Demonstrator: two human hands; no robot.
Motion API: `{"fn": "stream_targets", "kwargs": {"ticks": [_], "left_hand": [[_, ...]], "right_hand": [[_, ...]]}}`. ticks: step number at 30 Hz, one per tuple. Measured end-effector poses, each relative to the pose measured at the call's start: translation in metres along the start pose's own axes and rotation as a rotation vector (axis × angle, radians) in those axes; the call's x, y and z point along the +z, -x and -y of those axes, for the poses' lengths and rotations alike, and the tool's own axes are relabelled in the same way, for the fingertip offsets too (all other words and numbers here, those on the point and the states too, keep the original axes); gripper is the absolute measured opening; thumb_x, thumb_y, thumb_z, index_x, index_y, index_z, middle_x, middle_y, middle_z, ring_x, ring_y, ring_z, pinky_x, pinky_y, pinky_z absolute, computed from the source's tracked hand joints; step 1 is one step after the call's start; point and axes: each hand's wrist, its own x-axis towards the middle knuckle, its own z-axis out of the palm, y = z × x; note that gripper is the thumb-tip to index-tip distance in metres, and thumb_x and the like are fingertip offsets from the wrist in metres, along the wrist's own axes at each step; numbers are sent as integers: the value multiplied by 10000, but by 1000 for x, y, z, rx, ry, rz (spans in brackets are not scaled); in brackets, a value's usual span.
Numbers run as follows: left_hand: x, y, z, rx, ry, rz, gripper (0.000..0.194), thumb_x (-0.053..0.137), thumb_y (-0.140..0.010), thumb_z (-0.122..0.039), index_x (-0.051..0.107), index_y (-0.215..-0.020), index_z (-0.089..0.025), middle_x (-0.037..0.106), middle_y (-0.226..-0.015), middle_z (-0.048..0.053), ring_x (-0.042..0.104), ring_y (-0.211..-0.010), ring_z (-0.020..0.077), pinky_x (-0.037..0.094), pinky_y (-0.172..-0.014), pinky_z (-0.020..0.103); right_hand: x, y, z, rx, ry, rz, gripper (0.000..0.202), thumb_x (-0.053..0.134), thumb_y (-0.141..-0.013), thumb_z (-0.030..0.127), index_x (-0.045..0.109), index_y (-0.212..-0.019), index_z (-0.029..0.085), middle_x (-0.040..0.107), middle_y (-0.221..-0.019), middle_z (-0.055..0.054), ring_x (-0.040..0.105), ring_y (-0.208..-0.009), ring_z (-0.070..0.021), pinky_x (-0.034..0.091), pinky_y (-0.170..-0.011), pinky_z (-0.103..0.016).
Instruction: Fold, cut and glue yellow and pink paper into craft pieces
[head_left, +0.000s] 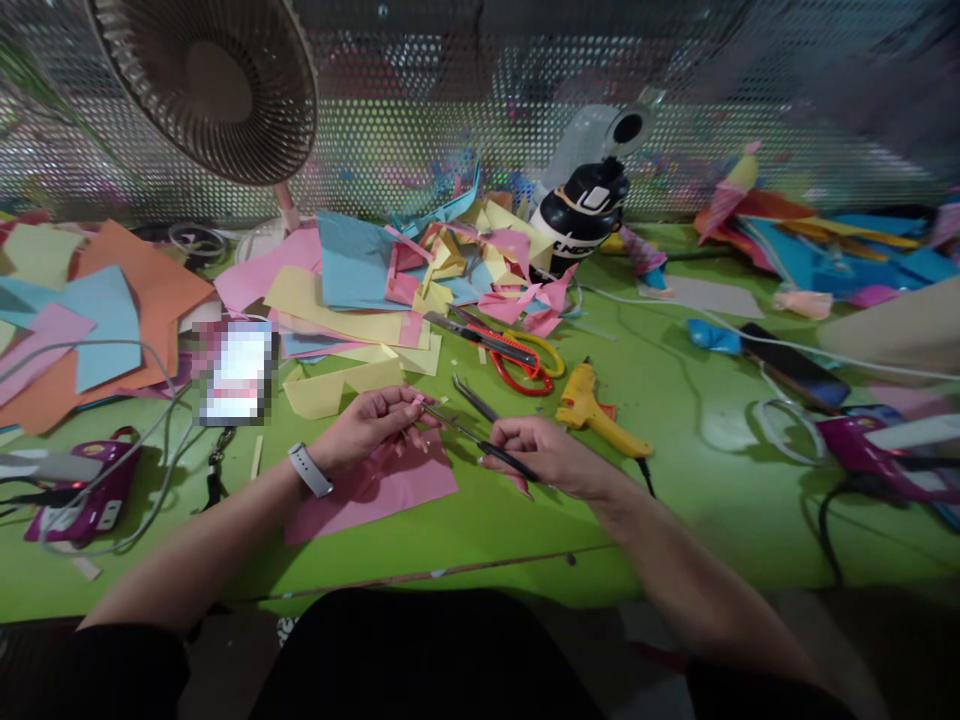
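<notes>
My left hand (pixel 382 425), with a pale watch band on its wrist, is closed, pinching a small pink paper piece (pixel 418 400) at its fingertips. My right hand (pixel 551 455) grips slim black-handled tweezers (pixel 491 450), whose metal tips reach the pink piece. Just beyond the right fingers lies another dark, bent-tipped tool (pixel 472 397), partly hidden by that hand. Under the left hand a pink paper sheet (pixel 412 490) lies flat on the green table (pixel 517 570). A folded yellow paper strip (pixel 345 385) is behind the left hand.
Beyond the hands are a utility knife (pixel 487 340), red-handled scissors (pixel 517 378) and a yellow glue gun (pixel 600 412). A lit phone (pixel 238 375) lies left. Paper scraps (pixel 360 265), a black bottle (pixel 577 220) and a fan (pixel 217 85) stand behind. Purple power strips (pixel 94 490) flank both sides.
</notes>
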Motion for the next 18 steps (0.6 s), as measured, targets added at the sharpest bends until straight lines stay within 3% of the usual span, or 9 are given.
{"fn": "stream_targets", "kwargs": {"ticks": [8, 13, 18], "left_hand": [[0, -1, 0, 8, 19, -1, 341, 779, -817, -355, 673, -1020, -102, 744, -928, 71, 659, -610, 60, 501, -547, 150], [-3, 1, 4, -26, 49, -13, 340, 731, -868, -333, 651, -1115, -114, 753, -967, 111, 701, -680, 107, 541, -569, 178], [-5, 0, 5, -75, 74, -57, 222, 701, -889, -266, 669, -1034, -101, 764, -916, 114, 688, -601, 97, 525, -493, 157]], "right_hand": [[1, 1, -1, -10, 16, -12, 505, 860, -596, 554, 548, -715, 175, 521, -521, 77, 464, -430, -59, 339, -412, -193], [-1, 0, -2, -4, 23, -48, 494, 860, -597, 552, 564, -715, 175, 541, -524, 65, 460, -434, -64, 326, -409, -198], [-6, -3, -8, -18, 31, -78, 457, 829, -661, 546, 568, -728, 178, 549, -517, 55, 450, -433, -66, 315, -415, -201]]}}
